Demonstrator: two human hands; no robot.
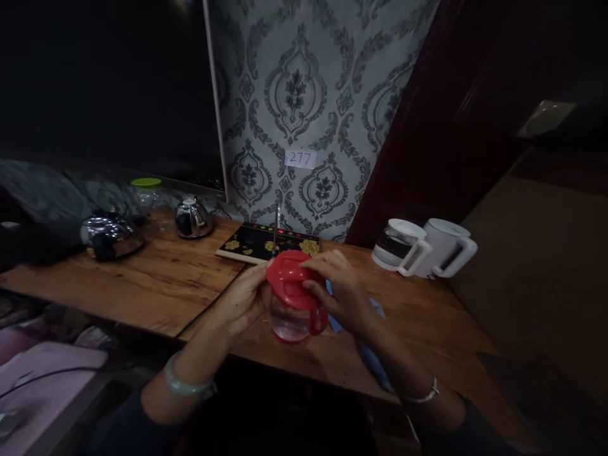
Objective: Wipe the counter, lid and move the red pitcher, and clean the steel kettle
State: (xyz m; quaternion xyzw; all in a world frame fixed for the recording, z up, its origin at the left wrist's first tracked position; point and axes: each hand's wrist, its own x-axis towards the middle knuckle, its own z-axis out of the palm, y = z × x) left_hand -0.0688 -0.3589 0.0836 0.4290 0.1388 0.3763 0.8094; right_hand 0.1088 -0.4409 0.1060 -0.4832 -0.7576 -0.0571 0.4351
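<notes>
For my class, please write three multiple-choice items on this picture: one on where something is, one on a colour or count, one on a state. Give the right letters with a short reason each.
1. Where do the two white jugs stand?
A. on the table's right part
B. on the floor
C. beside the steel kettle

2. What colour is the lid of the glass jug?
A. green
B. red
C. white

3. How is the glass jug held?
A. by no hand
B. by one hand only
C. by both hands

Answers: 1 A, they sit on the wooden table at right. 2 B, the lid is plainly red. 3 C, the left hand and the right hand both grip it.
</notes>
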